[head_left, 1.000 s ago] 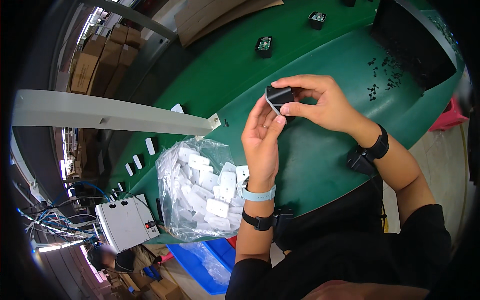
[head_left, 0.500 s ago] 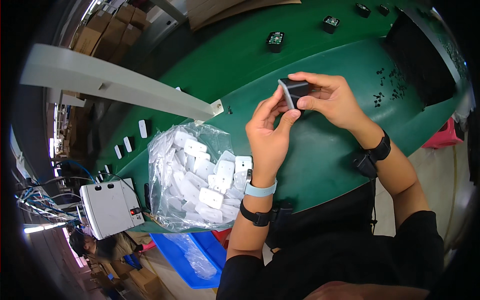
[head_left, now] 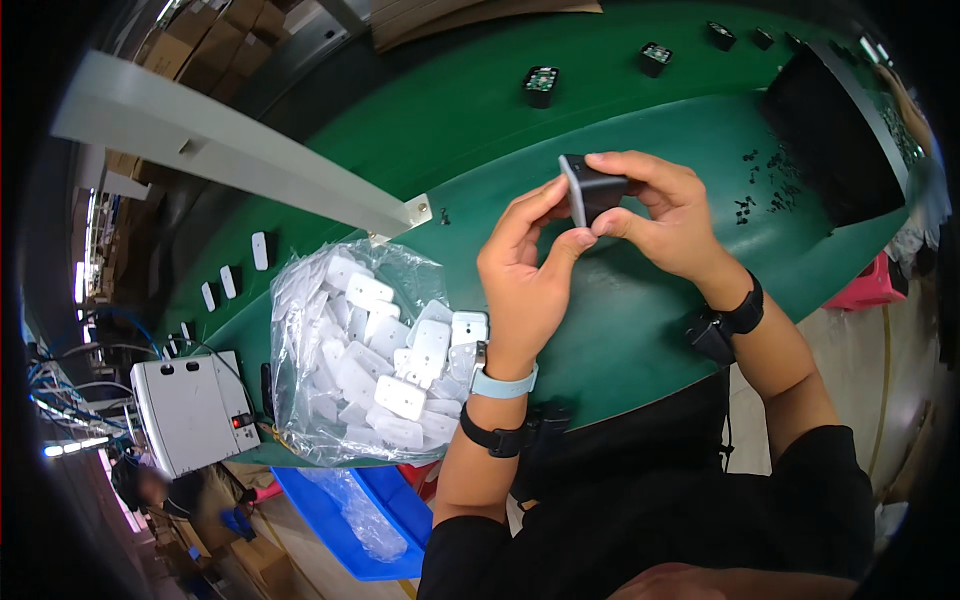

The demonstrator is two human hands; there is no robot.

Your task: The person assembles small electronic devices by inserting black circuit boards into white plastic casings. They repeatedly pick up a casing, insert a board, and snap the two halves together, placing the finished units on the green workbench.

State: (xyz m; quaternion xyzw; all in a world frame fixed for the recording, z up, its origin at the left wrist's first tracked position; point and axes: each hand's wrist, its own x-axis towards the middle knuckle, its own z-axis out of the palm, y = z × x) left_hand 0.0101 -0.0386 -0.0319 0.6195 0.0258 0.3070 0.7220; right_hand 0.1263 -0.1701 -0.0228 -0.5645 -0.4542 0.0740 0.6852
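Both my hands are closed round one small boxy black housing point(head_left: 600, 193), held above the green table. A thin pale cover plate point(head_left: 573, 190) sits against its left face; whether it is fully seated I cannot tell. My left hand point(head_left: 523, 265) presses fingertips and thumb to the plate side. My right hand point(head_left: 672, 215) grips the housing from the right, with thumb below and fingers over the top. To the left of my left wrist lies a clear plastic bag point(head_left: 300, 350) full of loose white cover plates point(head_left: 401, 398).
Black housings with exposed circuit boards point(head_left: 541, 86) stand along the far green belt point(head_left: 450, 110). White-faced units point(head_left: 261, 251) sit farther left. Small black screws point(head_left: 775, 180) lie scattered by a black bin point(head_left: 840, 140). A metal post point(head_left: 240, 150), grey box point(head_left: 195, 410) and blue crate point(head_left: 330, 530) are leftward.
The housing has tilted a little, so more of its black side shows. Both hands still hold it. My view has shifted, moving most of the scene slightly left.
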